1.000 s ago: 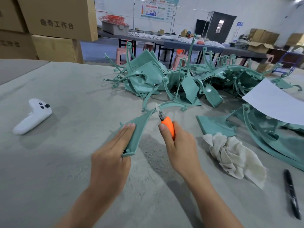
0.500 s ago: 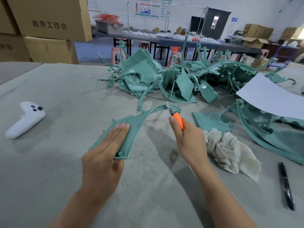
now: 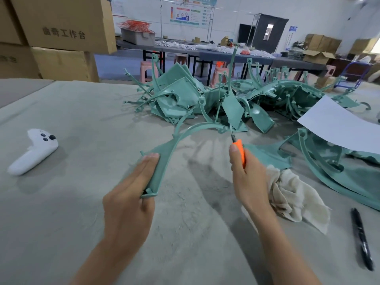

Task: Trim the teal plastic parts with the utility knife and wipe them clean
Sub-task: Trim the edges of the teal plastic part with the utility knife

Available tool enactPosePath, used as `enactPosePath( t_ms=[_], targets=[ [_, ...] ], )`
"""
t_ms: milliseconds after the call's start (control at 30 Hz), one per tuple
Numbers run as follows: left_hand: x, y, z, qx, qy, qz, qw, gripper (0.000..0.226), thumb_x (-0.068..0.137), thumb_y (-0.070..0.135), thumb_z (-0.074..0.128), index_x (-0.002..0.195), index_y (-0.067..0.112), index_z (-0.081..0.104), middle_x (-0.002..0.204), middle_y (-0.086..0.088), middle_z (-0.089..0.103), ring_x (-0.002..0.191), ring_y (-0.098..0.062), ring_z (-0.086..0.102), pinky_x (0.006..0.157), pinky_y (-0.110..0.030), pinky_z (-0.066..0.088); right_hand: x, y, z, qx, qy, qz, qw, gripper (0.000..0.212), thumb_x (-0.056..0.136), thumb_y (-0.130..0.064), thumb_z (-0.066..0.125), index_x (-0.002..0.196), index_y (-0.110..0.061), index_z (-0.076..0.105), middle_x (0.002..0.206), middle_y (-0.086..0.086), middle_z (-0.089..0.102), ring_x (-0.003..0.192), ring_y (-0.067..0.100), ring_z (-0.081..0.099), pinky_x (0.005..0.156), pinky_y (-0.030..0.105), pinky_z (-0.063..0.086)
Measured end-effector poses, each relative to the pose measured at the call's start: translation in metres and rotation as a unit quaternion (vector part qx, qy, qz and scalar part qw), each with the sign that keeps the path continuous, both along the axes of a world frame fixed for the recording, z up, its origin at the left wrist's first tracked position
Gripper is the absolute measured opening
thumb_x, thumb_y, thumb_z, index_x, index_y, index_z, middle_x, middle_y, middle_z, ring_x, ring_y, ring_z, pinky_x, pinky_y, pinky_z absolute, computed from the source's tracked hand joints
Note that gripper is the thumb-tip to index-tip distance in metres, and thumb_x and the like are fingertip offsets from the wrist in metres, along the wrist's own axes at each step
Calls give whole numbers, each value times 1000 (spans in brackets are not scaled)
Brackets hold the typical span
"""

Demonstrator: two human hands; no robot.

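My left hand (image 3: 131, 194) grips the wide lower end of a curved teal plastic part (image 3: 174, 145), fingers laid straight along its top and thumb under it. The part's thin arm arches up and right above the table. My right hand (image 3: 246, 177) holds an orange utility knife (image 3: 239, 150). Its blade tip sits just below the far end of the arch. A crumpled cream cloth (image 3: 292, 198) lies just right of my right wrist. A big heap of teal parts (image 3: 205, 99) fills the back of the table.
A white game controller (image 3: 34, 153) lies at the left. A black pen (image 3: 360, 237) lies at the right edge, a white sheet (image 3: 341, 124) rests over teal parts (image 3: 349, 177) at the right. Cardboard boxes (image 3: 61, 38) stand back left.
The teal part has been turned flatter and its arch now stretches further right. My right hand slid the knife rightward along the arch to its far end.
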State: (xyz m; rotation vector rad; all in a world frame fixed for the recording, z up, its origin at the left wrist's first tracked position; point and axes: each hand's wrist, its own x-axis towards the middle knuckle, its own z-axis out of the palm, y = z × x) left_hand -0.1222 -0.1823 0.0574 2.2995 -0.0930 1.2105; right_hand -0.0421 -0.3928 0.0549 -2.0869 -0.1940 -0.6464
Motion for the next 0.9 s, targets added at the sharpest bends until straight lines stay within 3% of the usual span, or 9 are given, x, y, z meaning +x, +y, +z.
enactPosePath(
  t_ms=[100,200,300,467,533,600,700,800,900],
  targets=[
    [0,2,-1,32,-17,-15,999,63,65,3,34,120,2,65,126,1,52,116,-12,53,101,-11,33,-16,23,2,-45,-23,85,995,46,93,-62,38,65,-26,34,49,-9,38,44,8,34,46,20,25],
    [2,3,0,62,-39,3,997,56,71,-2,37,119,0,65,127,-2,51,118,-19,54,106,-17,31,-22,33,3,-78,-19,112,991,47,90,-66,37,67,-25,32,48,-7,31,45,13,33,49,29,24],
    [2,3,0,80,-59,17,995,51,76,-3,38,119,-2,65,126,-5,52,116,-31,52,103,-27,38,-24,36,3,-106,-19,109,988,48,89,-68,34,69,-24,33,50,-7,31,47,16,34,49,37,27],
    [2,2,-1,102,-55,21,993,55,68,-13,43,117,-4,66,123,-11,59,113,-33,56,102,-31,37,-23,36,3,-96,-3,100,990,50,89,-69,34,70,-22,33,50,-4,33,46,20,35,50,43,30],
    [2,3,0,98,-54,12,994,54,71,-8,37,117,-4,65,123,-10,58,113,-31,56,102,-30,36,-21,34,2,-85,1,96,992,52,90,-69,34,70,-21,33,50,-5,32,45,17,33,49,40,29],
    [1,4,1,82,-58,-3,995,55,71,-4,36,118,-2,64,125,-6,55,118,-17,55,106,-21,34,-18,32,1,-79,6,83,993,55,91,-71,34,69,-21,33,49,-6,32,44,13,31,48,34,26],
    [1,3,2,65,-67,-24,995,57,70,-2,36,122,1,61,127,-2,52,122,-3,43,106,-8,27,-15,29,-1,-90,18,65,994,55,87,-72,31,68,-20,35,50,-5,34,46,16,34,50,36,26],
    [2,2,1,30,-58,-19,998,60,68,-1,36,123,5,61,126,3,53,119,-7,48,101,-2,27,-14,28,-3,-69,9,69,995,57,93,-69,35,67,-18,36,50,-7,33,44,11,30,48,32,26],
    [3,4,2,0,-36,-7,999,61,67,0,38,121,5,65,121,4,54,104,-19,54,94,5,24,-16,27,-2,-41,-12,69,997,51,94,-63,37,64,-22,32,47,-9,30,43,9,29,45,23,22]
  ],
)
